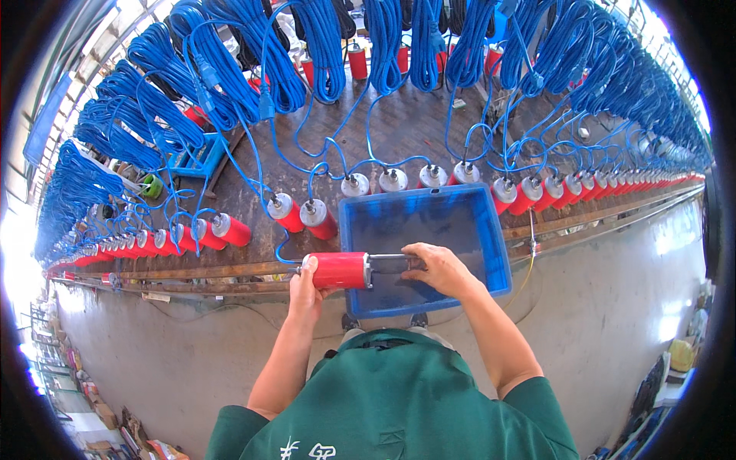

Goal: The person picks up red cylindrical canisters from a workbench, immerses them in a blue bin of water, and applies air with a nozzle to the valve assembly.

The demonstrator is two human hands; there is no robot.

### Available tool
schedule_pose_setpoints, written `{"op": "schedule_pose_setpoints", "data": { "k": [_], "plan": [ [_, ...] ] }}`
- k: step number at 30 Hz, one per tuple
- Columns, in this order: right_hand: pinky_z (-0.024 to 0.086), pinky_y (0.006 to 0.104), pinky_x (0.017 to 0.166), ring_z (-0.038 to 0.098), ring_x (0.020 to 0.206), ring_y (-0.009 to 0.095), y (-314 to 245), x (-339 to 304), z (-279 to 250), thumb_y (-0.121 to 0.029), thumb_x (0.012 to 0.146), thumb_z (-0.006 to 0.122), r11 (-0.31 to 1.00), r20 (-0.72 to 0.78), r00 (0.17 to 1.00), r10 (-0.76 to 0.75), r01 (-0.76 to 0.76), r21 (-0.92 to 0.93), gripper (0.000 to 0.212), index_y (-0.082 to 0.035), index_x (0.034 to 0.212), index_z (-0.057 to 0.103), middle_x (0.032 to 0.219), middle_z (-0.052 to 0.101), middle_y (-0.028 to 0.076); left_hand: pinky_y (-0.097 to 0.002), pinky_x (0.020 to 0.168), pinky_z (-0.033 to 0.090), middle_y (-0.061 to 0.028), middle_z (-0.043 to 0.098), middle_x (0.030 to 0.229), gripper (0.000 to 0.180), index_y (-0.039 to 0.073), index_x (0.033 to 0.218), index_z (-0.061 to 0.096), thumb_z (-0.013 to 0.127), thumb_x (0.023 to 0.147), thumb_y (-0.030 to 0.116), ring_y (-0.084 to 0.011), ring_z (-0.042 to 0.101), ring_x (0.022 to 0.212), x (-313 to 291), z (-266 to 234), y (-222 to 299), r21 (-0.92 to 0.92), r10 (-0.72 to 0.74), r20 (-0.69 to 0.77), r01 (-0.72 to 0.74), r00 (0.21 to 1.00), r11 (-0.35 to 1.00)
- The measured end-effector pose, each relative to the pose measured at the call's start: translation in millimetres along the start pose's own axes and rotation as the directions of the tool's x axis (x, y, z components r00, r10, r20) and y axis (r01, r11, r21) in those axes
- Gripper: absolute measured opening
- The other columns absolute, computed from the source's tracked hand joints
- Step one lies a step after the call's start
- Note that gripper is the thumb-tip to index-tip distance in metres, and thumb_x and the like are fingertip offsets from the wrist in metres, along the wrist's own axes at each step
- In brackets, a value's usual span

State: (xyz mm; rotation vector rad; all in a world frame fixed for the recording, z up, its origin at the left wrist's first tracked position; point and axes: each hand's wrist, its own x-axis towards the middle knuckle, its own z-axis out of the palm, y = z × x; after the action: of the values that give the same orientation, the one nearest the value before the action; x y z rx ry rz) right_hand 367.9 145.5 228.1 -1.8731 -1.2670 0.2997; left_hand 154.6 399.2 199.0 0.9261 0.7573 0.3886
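My left hand [306,291] is wrapped round the left end of a red metal cylinder [336,271], held level over the near left edge of a blue plastic crate. A blue cable runs from its left end. Two thin dark rods [389,261] stick out of its right end. My right hand [440,270] pinches the far ends of these rods between thumb and fingers, above the crate. Part of the grip is hidden by my fingers. The blue crate [502,257] has a dark, greyish inside. Close by stand similar red cylinders [319,221] with silver tops and blue cables.
A long dark wooden bench [414,126] carries rows of red cylinders [222,230]. Thick coils of blue cable [318,54] hang along the back. A smaller blue crate [201,157] sits at the left. Grey floor [613,307] lies around me; a thin yellow line [529,276] hangs right of the crate.
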Motion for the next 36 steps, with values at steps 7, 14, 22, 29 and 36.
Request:
{"op": "schedule_pose_setpoints", "data": {
  "k": [7, 14, 22, 29, 36],
  "plan": [
    [0.055, 0.0338, 0.068, 0.066, 0.066, 0.017, 13.6, 23.6, 4.3, -0.046, 0.096, 0.08, 0.443, 0.446, 0.616, 0.649, -0.783, 0.437, 0.047, 0.001, 0.102, 0.076, 0.065, 0.067, 0.01, -0.0456, 0.082, 0.069, -0.017, 0.076, 0.117, 0.057, -0.001, 0.129, 0.062, 0.069, 0.101, 0.049, -0.0295, 0.079, 0.098, 3.1, -4.1, -4.7, -0.017, 0.012, 0.018, -0.011, 1.0, 1.0],
    [0.057, 0.0361, 0.089, 0.071, 0.102, 0.029, -8.2, 9.5, -12.4, -0.038, 0.099, 0.077, 0.989, -0.05, 0.996, -0.069, 0.062, -0.131, 0.042, -0.006, 0.125, 0.072, 0.127, 0.07, 0.016, -0.0469, 0.09, 0.066, -0.0137, 0.075, 0.122, 0.056, 0.005, 0.131, 0.061, 0.062, 0.104, 0.054, -0.0289, 0.077, 0.107, 3.7, -3.3, -3.3, 0.027, -0.034, -0.023, 0.035, 0.999, 0.999],
    [0.057, 0.0303, 0.067, 0.071, 0.07, 0.017, 8.1, 18.3, 20.7, -0.03, 0.112, 0.062, 0.517, 0.242, 0.789, 0.565, -0.567, 0.641, 0.034, -0.001, 0.13, 0.068, 0.076, 0.071, 0.006, -0.0504, 0.082, 0.067, -0.0157, 0.075, 0.116, 0.054, 0.0, 0.127, 0.063, 0.068, 0.101, 0.047, -0.0299, 0.078, 0.098, 7.5, -6.3, -9.7, -0.014, 0.026, -0.021, -0.026, 0.999, 1.0],
    [0.058, 0.041, 0.088, 0.072, 0.104, 0.031, -5.0, 5.3, 0.4, -0.028, 0.098, 0.081, 0.997, -0.036, 0.999, 0.003, -0.001, 0.08, 0.041, 0.0, 0.125, 0.069, 0.11, 0.069, 0.016, -0.0505, 0.082, 0.068, -0.0153, 0.075, 0.116, 0.054, 0.0, 0.127, 0.063, 0.069, 0.102, 0.047, -0.0302, 0.079, 0.098, 1.2, -2.4, -5.4, -0.039, 0.01, -0.027, -0.011, 1.0, 0.999],
    [0.057, 0.0345, 0.071, 0.071, 0.078, 0.018, 4.1, 18.1, 12.6, -0.032, 0.106, 0.071, 0.216, 0.433, 0.701, 0.567, -0.633, 0.743, 0.044, 0.002, 0.134, 0.067, 0.076, 0.068, 0.005, -0.0498, 0.083, 0.068, -0.0168, 0.076, 0.117, 0.058, -0.001, 0.129, 0.063, 0.068, 0.102, 0.05, -0.0308, 0.079, 0.1, 2.6, -1.5, -6.8, -0.014, 0.028, 0.018, -0.027, 0.999, 1.0]
  ]
}}
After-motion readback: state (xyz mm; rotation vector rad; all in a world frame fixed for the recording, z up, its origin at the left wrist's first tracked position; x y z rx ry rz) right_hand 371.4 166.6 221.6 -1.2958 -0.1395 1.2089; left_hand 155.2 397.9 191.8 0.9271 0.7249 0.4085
